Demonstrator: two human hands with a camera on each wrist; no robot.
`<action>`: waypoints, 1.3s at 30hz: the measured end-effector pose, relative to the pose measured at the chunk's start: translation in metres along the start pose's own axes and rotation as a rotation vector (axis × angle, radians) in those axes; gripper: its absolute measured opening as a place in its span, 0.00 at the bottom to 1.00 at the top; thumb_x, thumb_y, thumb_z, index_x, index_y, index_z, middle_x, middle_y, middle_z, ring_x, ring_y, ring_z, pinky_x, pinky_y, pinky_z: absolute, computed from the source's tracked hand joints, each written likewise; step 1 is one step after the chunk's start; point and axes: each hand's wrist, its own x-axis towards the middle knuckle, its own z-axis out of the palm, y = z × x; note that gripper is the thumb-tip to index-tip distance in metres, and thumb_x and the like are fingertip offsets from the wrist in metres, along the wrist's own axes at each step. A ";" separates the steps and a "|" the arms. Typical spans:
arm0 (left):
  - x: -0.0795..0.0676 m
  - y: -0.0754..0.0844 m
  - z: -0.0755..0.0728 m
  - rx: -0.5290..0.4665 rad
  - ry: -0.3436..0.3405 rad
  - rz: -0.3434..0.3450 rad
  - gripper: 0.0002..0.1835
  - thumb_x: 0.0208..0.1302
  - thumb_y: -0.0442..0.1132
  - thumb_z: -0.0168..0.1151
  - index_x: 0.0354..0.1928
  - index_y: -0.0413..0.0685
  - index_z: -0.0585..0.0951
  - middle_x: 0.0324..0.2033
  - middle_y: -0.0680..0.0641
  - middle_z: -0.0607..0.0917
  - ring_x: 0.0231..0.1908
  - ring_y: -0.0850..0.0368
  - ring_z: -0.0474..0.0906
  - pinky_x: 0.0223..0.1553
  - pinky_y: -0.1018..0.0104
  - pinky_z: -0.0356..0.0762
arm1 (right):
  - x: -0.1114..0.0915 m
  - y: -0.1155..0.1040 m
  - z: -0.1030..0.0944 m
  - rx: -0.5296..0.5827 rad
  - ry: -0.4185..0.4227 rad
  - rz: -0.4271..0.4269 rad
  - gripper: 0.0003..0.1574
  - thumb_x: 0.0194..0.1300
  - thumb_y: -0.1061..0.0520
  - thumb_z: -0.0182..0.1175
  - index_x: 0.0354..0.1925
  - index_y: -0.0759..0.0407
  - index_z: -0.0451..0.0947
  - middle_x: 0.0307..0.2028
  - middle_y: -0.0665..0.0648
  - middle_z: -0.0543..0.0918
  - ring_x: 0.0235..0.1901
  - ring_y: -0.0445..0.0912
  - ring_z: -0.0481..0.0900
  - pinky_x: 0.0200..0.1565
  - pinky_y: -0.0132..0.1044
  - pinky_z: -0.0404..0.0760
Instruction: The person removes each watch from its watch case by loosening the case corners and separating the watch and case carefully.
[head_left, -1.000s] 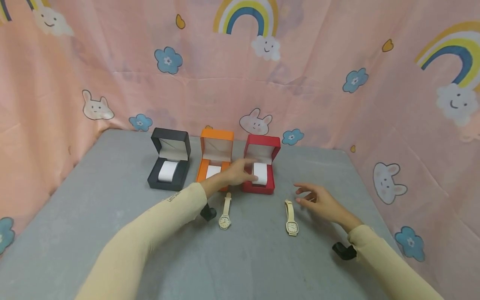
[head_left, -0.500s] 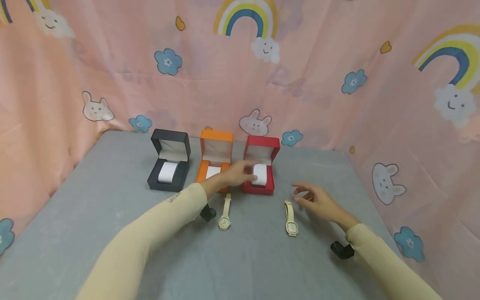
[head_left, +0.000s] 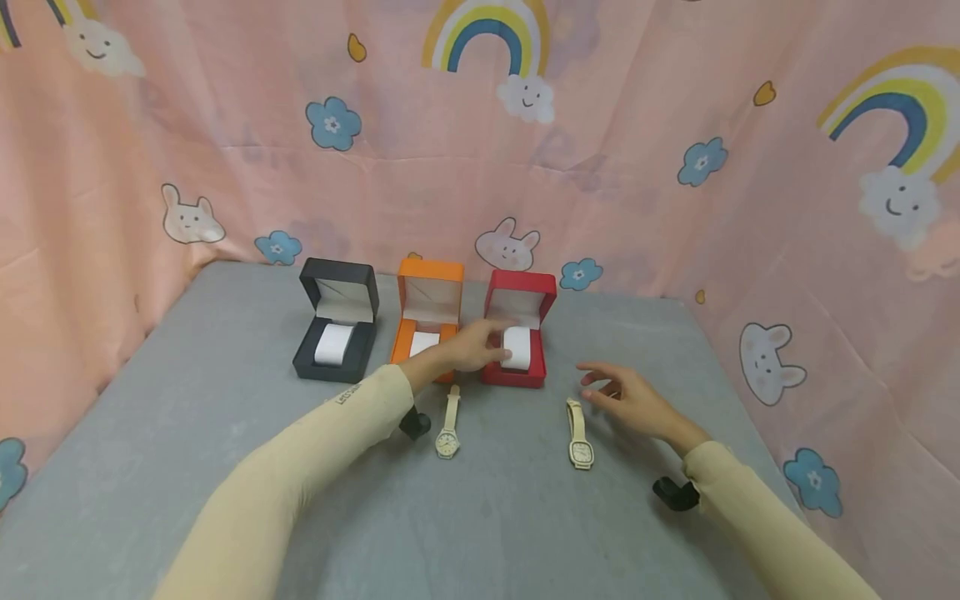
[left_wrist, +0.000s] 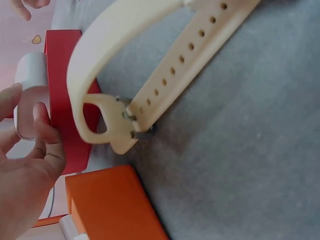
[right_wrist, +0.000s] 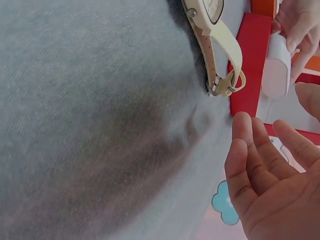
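Observation:
My left hand (head_left: 471, 347) is at the red watch box (head_left: 537, 367), its thumb and fingers pinching the near end of the white cushion (head_left: 517, 348) inside. In the left wrist view, curled fingers sit on either side of that cushion (left_wrist: 33, 70). Over the table, my right hand (head_left: 632, 403) hovers with loosely bent fingers and nothing in them. Just left of it lies a cream watch with a squarish dial (head_left: 581, 450), strap buckled in a loop. A second cream watch with a round dial (head_left: 447, 442) lies below my left wrist.
An orange box (head_left: 432, 270) with its lid raised stands left of the red one, partly behind my left hand. Farther left is a black box (head_left: 339, 271), lid up, holding a white cushion (head_left: 333, 343). A pink patterned curtain (head_left: 420, 183) closes off the table's back and right.
My right hand has drifted slightly left toward the squarish watch. The left hand keeps its place at the cushion. The boxes and watches rest where they were; the view has shifted a little.

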 end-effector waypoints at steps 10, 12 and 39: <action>0.002 -0.002 -0.002 0.008 -0.053 0.033 0.34 0.72 0.36 0.60 0.77 0.47 0.62 0.70 0.42 0.72 0.64 0.47 0.70 0.69 0.53 0.72 | 0.003 0.000 0.003 -0.007 -0.001 -0.009 0.31 0.72 0.57 0.61 0.69 0.65 0.70 0.56 0.70 0.82 0.45 0.54 0.86 0.44 0.41 0.82; 0.003 -0.003 -0.002 -0.006 -0.059 0.036 0.35 0.71 0.37 0.62 0.77 0.48 0.62 0.69 0.43 0.73 0.61 0.48 0.72 0.65 0.55 0.75 | 0.003 0.001 0.003 -0.014 0.003 -0.004 0.31 0.72 0.56 0.61 0.69 0.65 0.69 0.57 0.69 0.82 0.45 0.53 0.85 0.44 0.41 0.81; 0.007 -0.002 0.004 0.138 -0.037 -0.055 0.37 0.67 0.39 0.68 0.76 0.49 0.65 0.68 0.37 0.68 0.62 0.47 0.67 0.66 0.53 0.73 | 0.009 0.015 0.007 -0.005 0.007 0.011 0.32 0.73 0.57 0.60 0.71 0.63 0.68 0.58 0.69 0.81 0.42 0.51 0.85 0.42 0.37 0.81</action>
